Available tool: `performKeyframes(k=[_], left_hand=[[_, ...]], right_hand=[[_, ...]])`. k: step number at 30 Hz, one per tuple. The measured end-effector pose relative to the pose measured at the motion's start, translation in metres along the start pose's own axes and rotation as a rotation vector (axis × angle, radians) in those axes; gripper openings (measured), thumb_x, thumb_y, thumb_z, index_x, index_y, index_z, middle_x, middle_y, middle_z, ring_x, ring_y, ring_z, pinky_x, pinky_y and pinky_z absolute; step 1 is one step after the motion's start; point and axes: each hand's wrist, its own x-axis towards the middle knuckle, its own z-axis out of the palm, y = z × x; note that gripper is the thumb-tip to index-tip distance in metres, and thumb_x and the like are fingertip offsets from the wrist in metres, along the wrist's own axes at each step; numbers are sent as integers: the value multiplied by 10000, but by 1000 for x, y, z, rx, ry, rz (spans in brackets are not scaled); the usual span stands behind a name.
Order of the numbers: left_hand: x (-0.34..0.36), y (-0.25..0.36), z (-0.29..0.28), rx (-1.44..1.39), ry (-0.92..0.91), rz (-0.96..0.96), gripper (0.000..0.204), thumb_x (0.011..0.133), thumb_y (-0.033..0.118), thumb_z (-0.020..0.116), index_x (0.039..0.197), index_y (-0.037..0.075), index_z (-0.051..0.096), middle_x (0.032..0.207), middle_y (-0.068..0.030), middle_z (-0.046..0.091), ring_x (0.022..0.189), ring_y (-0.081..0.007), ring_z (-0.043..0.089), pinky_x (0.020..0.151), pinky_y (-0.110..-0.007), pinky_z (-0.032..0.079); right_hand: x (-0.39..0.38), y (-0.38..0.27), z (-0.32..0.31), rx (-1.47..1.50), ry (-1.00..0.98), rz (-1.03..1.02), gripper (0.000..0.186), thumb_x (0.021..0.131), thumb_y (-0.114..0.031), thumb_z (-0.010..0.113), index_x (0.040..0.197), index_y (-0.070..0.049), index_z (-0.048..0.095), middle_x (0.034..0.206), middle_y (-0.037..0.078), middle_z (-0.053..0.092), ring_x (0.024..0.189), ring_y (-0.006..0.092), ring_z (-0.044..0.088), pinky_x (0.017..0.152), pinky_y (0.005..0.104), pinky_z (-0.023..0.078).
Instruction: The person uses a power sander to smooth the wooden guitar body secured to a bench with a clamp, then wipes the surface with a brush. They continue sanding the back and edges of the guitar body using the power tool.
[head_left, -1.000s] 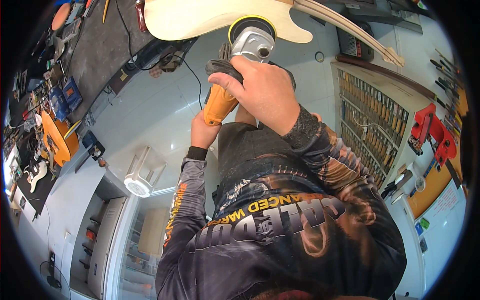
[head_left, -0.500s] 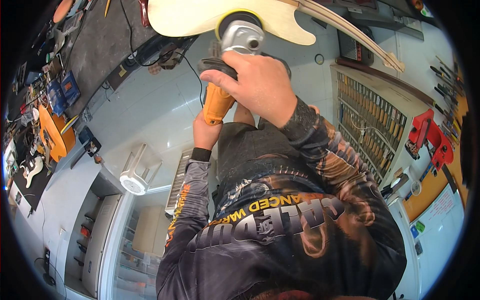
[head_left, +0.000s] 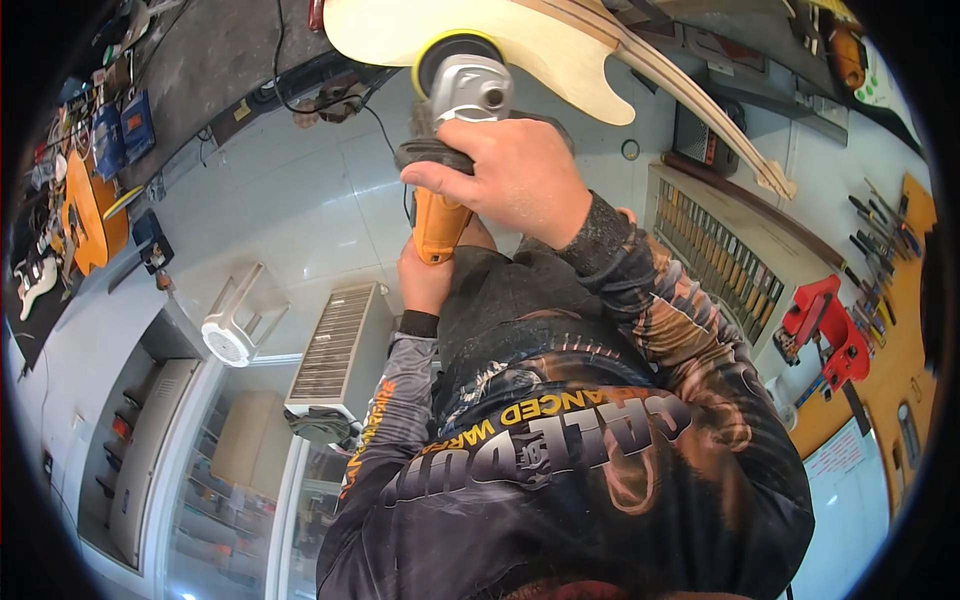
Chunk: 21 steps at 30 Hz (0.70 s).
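While pressed against the pale wooden guitar body [head_left: 520,40], sat with yellow-rimmed pad touching the wood: the sander [head_left: 462,90]. Right hand [head_left: 510,180] closed over its black side grip, just below the grey head. Left hand [head_left: 428,280] wrapped round the orange handle's lower end, beneath the right.

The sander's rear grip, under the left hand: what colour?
Orange, on the sander; head view shows it best.
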Motion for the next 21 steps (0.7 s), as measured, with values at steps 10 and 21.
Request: performKeyframes(k=[10,21], left_hand=[[-33,-9,44,-183,367,-80,206,920,84,793,1064,-27,698,923,-98,771,840,-207,743,769,-377,576],[-21,7,49,-146,194,-106,294,875,104,822,1132,-7,732,1032,-211,800,957,-368,796,833,-429,591]], right_hand=[[33,-23,8,24,-223,-314,655,956,-733,698,810,-95,692,710,137,710,655,356,725,609,456,567],[20,2,-10,-12,-160,-197,664,996,-724,645,887,-76,739,739,130,742,709,341,757,649,462,582]])
